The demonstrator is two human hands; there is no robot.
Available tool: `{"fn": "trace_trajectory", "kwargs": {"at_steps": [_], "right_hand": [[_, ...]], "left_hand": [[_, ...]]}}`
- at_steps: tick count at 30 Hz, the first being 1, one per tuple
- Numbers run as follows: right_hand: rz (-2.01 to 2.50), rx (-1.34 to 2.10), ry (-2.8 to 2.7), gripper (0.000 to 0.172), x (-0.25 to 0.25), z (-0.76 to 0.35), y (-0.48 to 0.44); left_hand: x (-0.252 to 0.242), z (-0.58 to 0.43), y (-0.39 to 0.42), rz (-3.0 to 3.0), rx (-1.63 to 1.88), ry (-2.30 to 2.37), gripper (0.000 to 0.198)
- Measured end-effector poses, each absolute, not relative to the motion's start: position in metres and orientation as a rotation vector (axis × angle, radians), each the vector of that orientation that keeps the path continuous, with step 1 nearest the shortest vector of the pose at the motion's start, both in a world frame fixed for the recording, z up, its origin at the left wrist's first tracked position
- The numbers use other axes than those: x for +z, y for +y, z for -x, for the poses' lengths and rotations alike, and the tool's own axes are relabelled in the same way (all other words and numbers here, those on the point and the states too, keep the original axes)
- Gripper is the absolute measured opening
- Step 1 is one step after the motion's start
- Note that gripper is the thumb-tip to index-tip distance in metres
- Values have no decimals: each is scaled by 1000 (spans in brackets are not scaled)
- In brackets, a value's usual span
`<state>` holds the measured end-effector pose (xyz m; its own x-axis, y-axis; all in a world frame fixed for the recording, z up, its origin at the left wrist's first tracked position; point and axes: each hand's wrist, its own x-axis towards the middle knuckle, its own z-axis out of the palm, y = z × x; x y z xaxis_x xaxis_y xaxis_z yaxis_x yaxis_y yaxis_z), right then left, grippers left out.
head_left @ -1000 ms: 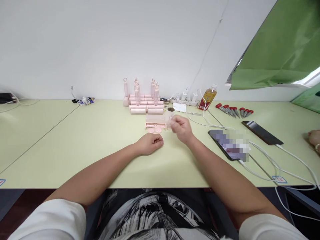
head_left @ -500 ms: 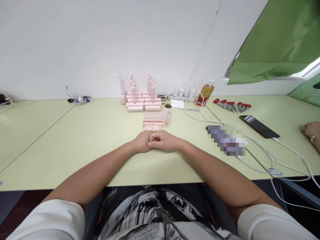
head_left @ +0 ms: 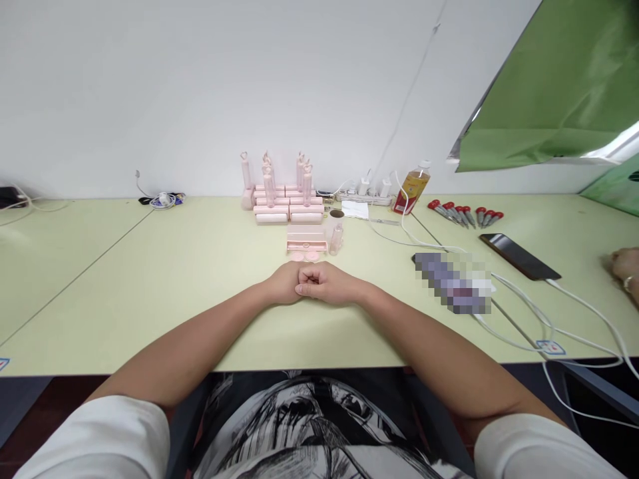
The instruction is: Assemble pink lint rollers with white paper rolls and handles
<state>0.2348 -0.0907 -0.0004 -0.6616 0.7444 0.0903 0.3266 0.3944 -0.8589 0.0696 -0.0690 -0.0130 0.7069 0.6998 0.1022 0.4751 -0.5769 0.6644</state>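
Observation:
My left hand (head_left: 285, 282) and my right hand (head_left: 327, 282) rest together near the table's front middle, pressed against each other with their fingers curled. The right thumb lies across the front, and the left fingers are mostly hidden by the right hand. No object shows in either. Just beyond them lie two small pink discs (head_left: 312, 256), in front of an open pink case (head_left: 306, 247) with its lid raised. Right of the case, a clear pinkish tube-like piece (head_left: 336, 239) stands upright. Farther back are stacked pink cases (head_left: 306, 214) with several upright clear pink handles (head_left: 307, 186).
On the right lie a black phone (head_left: 519, 256), a blurred-out phone-like item (head_left: 449, 283) and white cables (head_left: 589, 331). Several red-capped tools (head_left: 466, 214), a drink bottle (head_left: 413, 188) and a power strip (head_left: 367, 197) sit behind. Another person's hand (head_left: 626, 263) rests at far right.
The view has shifted very slightly. My hands stay together in the same place, and the things on the table have not moved.

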Motion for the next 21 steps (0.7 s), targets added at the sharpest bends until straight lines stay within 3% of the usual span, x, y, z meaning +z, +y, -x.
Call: {"fn": "trace_trajectory", "kwargs": {"at_steps": [21], "right_hand": [[937, 1192, -2192, 29, 0, -234, -92]], "left_hand": [[-15, -69, -68, -2299, 487, 885, 14]]}}
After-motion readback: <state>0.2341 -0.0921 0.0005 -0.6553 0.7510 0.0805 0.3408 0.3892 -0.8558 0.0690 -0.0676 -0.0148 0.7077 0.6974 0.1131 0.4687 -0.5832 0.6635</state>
